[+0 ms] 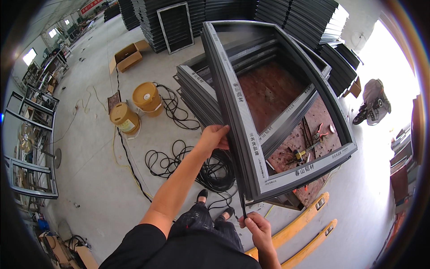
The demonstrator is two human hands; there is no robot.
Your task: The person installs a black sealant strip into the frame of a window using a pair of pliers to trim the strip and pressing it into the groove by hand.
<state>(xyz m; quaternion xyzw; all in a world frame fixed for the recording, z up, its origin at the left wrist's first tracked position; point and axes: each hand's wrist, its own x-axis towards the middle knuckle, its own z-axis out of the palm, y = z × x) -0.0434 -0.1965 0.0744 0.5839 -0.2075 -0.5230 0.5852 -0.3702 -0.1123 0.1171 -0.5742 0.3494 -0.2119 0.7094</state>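
A dark window frame (235,92) with pale film on its faces rests tilted on a stack of similar frames (199,80). My left hand (215,138) is closed at the outer left edge of the frame, thumb and fingers bent against it; the finger ends are partly hidden. From the frame's near corner hangs a thin black rubber strip (243,205). My right hand (256,224) pinches the lower end of that strip between thumb and fingers, below the corner. Whether the strip runs up to my left hand cannot be made out.
Under the frames, a reddish worktable (286,172) carries red-handled pliers (319,133) and a yellow-ended tool (299,155). Coiled black hose (215,172) lies near my feet. Two yellow buckets (148,96) stand left, beyond them an open carton (127,57). Yellow forks (298,219) lie right.
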